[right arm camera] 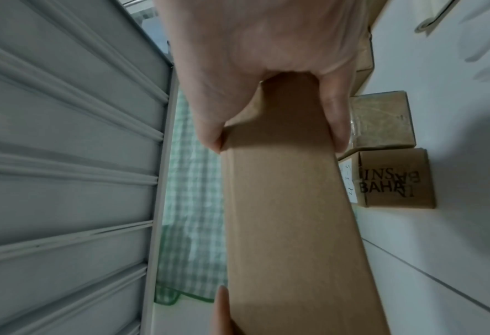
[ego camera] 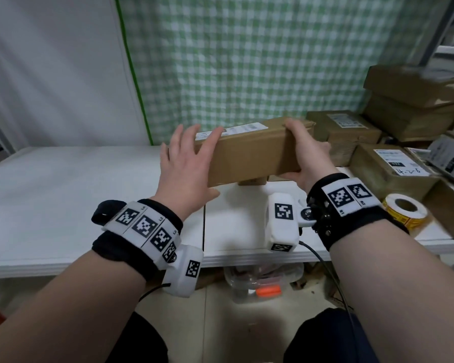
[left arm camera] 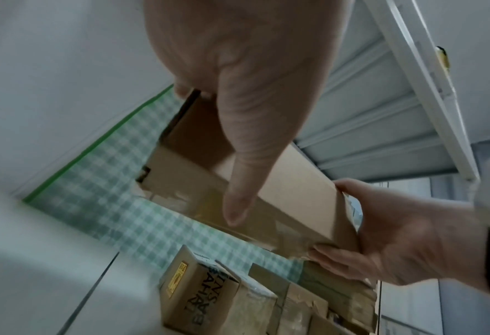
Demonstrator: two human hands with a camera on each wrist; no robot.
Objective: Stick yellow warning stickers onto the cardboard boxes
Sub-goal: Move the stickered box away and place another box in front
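long cardboard box (ego camera: 249,153) held above desk (ego camera: 63,184), frame centre | right hand (ego camera: 308,155) grip clamped on its right end | left hand (ego camera: 186,166) fingers spread, apparently touching left end | sticker roll (ego camera: 404,210) lower right

White table (ego camera: 63,195) in two sections, seam (ego camera: 204,231) between them. Green-checked curtain (ego camera: 247,61) behind, green-edged; plain white wall (ego camera: 50,61) to its left. Tiled floor (ego camera: 220,323) under table. Ribbed grey panels (right arm camera: 65,158) overhead in wrist views. Even, diffuse light.
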